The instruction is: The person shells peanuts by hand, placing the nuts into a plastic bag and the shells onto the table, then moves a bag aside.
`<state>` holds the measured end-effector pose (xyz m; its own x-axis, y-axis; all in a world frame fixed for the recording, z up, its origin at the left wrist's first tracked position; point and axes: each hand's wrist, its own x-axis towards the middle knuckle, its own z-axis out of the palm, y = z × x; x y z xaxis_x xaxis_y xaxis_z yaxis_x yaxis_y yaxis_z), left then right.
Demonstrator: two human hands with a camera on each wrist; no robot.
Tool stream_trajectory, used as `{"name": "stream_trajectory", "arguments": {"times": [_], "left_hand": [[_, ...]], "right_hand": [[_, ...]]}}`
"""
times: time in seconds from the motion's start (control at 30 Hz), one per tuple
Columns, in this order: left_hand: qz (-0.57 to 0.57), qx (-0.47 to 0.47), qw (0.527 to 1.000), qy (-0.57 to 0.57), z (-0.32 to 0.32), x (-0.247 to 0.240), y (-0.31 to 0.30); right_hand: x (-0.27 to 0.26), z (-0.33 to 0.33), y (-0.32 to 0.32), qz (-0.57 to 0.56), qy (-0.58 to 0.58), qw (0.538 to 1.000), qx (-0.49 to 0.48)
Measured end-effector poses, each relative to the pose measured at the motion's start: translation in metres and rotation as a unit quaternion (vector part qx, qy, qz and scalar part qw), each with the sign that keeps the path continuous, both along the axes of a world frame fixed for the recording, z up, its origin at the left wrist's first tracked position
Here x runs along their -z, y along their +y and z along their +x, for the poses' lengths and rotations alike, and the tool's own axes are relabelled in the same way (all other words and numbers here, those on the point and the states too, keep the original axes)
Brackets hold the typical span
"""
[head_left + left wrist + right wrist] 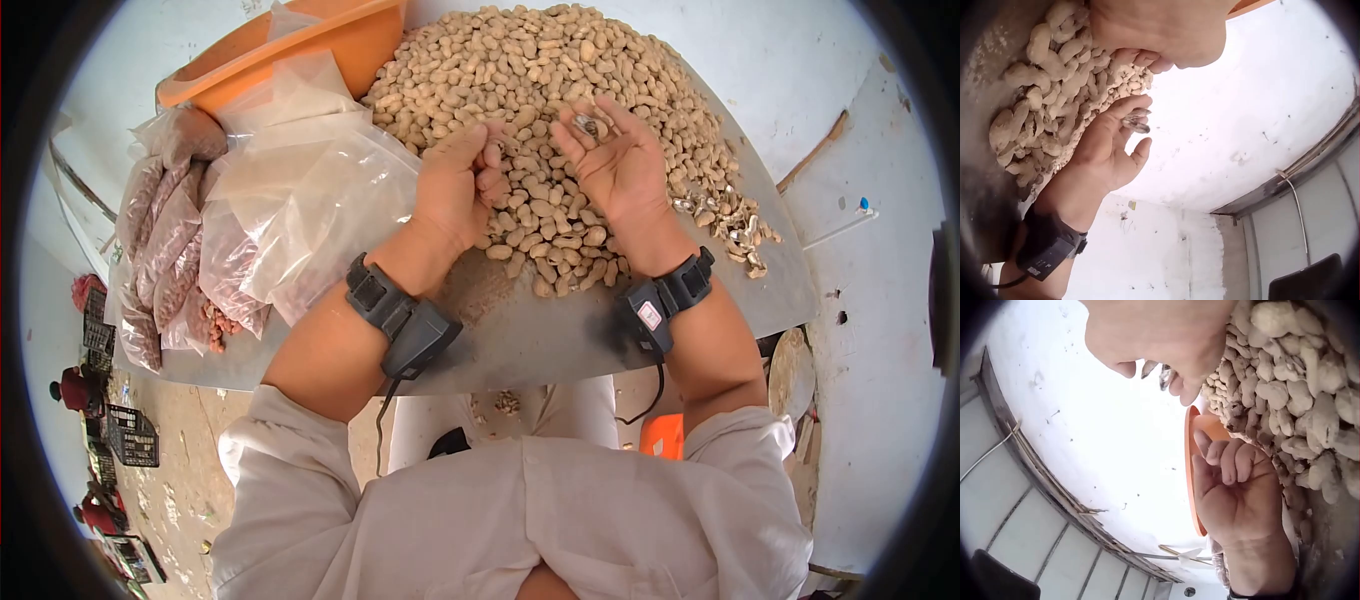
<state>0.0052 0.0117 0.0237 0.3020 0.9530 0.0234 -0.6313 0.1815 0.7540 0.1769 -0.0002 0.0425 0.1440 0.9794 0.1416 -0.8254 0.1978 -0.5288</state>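
A cracked-open peanut shell (588,125) is held in the fingers of my right hand (625,170), above the front of the peanut pile (500,70). In the left wrist view the split shell (1136,124) shows its pale inside near the fingertips. My left hand (455,185) is beside it on the left, fingers curled inward and thumb close to the index finger. In the right wrist view the left palm (1235,503) faces the camera, and no object shows in it. Unshelled peanuts (550,235) lie below and between both hands.
Broken shells (740,225) lie at the table's right. Clear plastic bags (310,190) and filled bags of reddish kernels (165,235) cover the left side, with loose kernels (218,325) near the edge. An orange basin (270,55) stands behind them. The table edge (480,380) is close to my body.
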Motion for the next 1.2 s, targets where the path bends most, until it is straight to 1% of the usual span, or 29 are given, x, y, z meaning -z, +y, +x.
{"name": "stream_trajectory", "arguments": {"times": [0.1,0.13,0.17,0.2,0.23,0.3,0.4,0.5,0.6,0.7,0.77,0.8,0.9,1.0,1.1,1.2], "left_hand": [[0.003,-0.011,1.000,-0.011,-0.002,0.003,0.005],[0.007,-0.014,1.000,-0.007,-0.002,0.004,0.006],[0.011,-0.017,1.000,-0.002,-0.001,0.004,0.005],[0.015,-0.020,1.000,0.002,-0.001,0.003,0.004],[0.023,-0.019,1.000,0.008,-0.001,0.004,0.004],[0.038,-0.019,0.999,0.019,0.000,0.005,0.004],[0.063,-0.012,0.997,0.035,0.001,0.005,0.002],[0.084,0.002,0.995,0.045,0.001,0.006,0.002],[0.089,-0.023,0.992,0.092,0.003,0.008,0.002],[0.137,-0.006,0.976,0.170,0.003,0.008,0.001],[0.211,-0.019,0.951,0.226,0.006,0.007,-0.003],[0.248,-0.025,0.935,0.253,0.007,0.007,-0.004],[0.261,-0.035,0.923,0.282,0.006,0.007,-0.004],[0.257,-0.041,0.923,0.282,0.005,0.007,-0.004],[0.222,-0.038,0.937,0.268,0.005,0.007,-0.005],[0.258,-0.037,0.913,0.313,0.005,0.013,0.000]], "right_hand": [[0.010,0.017,0.012,0.027,-0.167,0.985,-0.020],[0.011,0.017,0.011,0.052,-0.348,0.935,0.041],[0.011,0.017,0.008,0.074,-0.515,0.848,0.100],[0.007,0.014,0.003,0.093,-0.662,0.727,0.156],[0.004,0.010,-0.002,0.094,-0.729,0.665,0.131],[-0.001,0.002,-0.009,0.093,-0.844,0.522,0.079],[0.007,-0.003,-0.010,0.103,-0.890,0.429,0.111],[0.013,0.000,-0.005,0.092,-0.867,0.476,0.115],[0.016,0.007,0.002,0.123,-0.825,0.538,0.121],[0.012,0.010,0.003,0.084,-0.703,0.703,0.065],[0.005,0.010,-0.002,0.049,-0.621,0.782,0.006],[0.001,0.010,-0.003,0.032,-0.576,0.817,-0.024],[0.004,0.009,-0.001,0.046,-0.487,0.870,-0.053],[0.000,0.005,-0.005,0.052,-0.454,0.886,-0.077],[-0.004,-0.002,-0.013,0.096,-0.466,0.878,-0.056],[0.001,-0.005,-0.011,0.155,-0.562,0.811,0.056]]}}
